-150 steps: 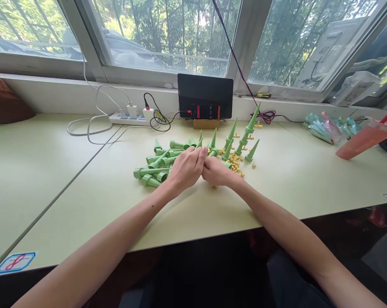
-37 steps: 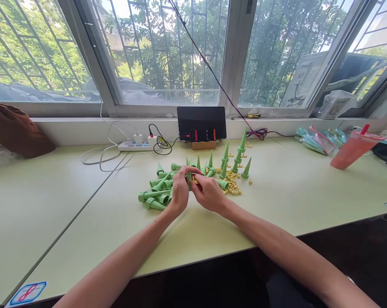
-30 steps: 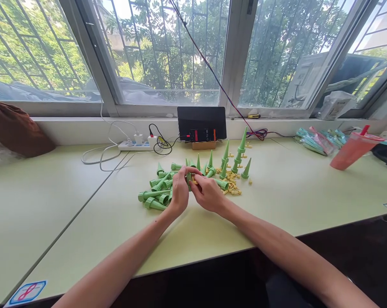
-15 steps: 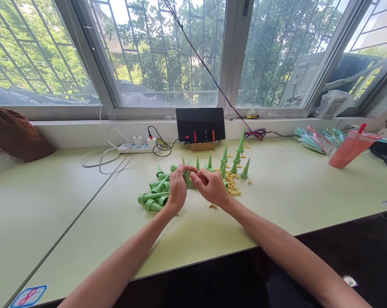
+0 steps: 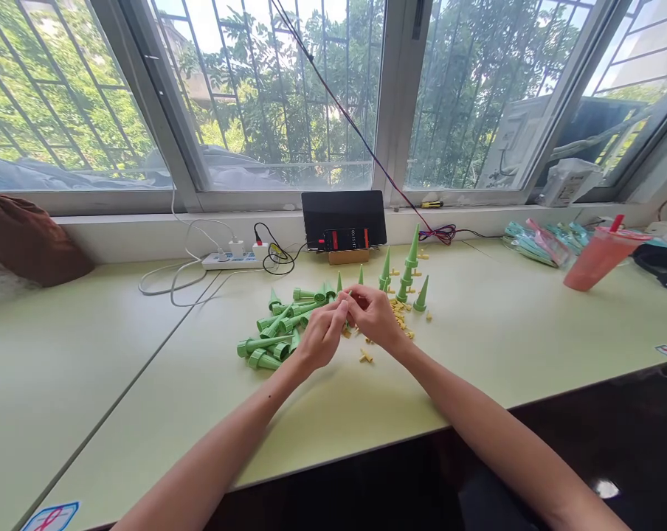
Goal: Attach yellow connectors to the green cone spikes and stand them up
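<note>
My left hand [image 5: 323, 335] and my right hand [image 5: 375, 317] meet over the middle of the table, fingertips pressed together. Whatever is between them is hidden by the fingers. Left of my left hand lies a pile of green plastic plant-watering spikes [image 5: 264, 344], hollow cones with ribbed caps. Behind and right of my right hand, several green spikes stand point up, some stacked, such as the tall stack [image 5: 408, 273], with yellow valves poking from their sides. Loose yellow valves [image 5: 400, 313] lie beside my right hand, and one yellow valve [image 5: 366, 356] rests nearer me.
At the back a tablet [image 5: 343, 210] leans behind a phone [image 5: 347, 239] on a small stand. A power strip [image 5: 234, 260] with cables sits to its left. A red drink cup [image 5: 602, 258] and plastic packets [image 5: 533, 242] are at right, a brown bag [image 5: 29, 240] at left.
My left hand has moved right and slightly down to meet my right hand. The green spike that showed by my left fingers is no longer visible there. More of the pile shows.
</note>
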Available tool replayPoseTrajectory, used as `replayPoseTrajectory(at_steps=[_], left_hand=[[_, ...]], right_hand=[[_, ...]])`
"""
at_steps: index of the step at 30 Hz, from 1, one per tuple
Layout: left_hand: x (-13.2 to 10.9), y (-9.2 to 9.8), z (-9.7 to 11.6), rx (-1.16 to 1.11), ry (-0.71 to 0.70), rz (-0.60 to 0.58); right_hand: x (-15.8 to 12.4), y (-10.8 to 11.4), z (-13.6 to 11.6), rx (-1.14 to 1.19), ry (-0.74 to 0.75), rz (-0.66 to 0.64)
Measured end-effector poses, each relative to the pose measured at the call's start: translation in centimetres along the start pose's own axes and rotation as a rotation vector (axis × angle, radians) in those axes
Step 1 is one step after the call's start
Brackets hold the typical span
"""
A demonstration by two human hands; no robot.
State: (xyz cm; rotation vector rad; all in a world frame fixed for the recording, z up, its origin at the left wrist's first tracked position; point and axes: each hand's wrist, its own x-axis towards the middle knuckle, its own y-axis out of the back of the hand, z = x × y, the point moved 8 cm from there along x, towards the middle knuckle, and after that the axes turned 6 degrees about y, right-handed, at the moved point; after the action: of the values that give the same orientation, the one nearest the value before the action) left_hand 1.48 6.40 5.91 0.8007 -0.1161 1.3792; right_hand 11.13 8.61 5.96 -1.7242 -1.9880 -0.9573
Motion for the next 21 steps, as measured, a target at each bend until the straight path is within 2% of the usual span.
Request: replayPoseTrajectory(at_steps=[5, 10, 12, 15, 18, 21], left_hand=[[0.1, -0.1, 0.1, 0.073, -0.017, -0.037], [0.0, 1.3, 1.2, 0.202, -0.035, 0.087], [-0.1, 1.4, 1.3, 0.214, -0.051, 0.102], [0.0, 0.8, 0.3, 0.178, -0.038, 0.07], [0.0, 0.2, -0.9, 0.154, 0.002, 0.055], [0.0, -0.4, -1.2, 0.122, 0.003, 0.016]], right_hand=[[0.2, 0.9, -0.2, -0.019, 0.006, 0.069], [0.0, 4.9, -0.9, -0.188, 0.082, 0.403], [-0.2, 5.8, -0.8, -0.224, 0.086, 0.477], [0.1, 5.4, 0.1, -0.137, 0.054, 0.428], [0.5, 4.0, 0.8, 0.0, 0.013, 0.304], [0.8, 2.5, 1.6, 0.14, -0.053, 0.176]])
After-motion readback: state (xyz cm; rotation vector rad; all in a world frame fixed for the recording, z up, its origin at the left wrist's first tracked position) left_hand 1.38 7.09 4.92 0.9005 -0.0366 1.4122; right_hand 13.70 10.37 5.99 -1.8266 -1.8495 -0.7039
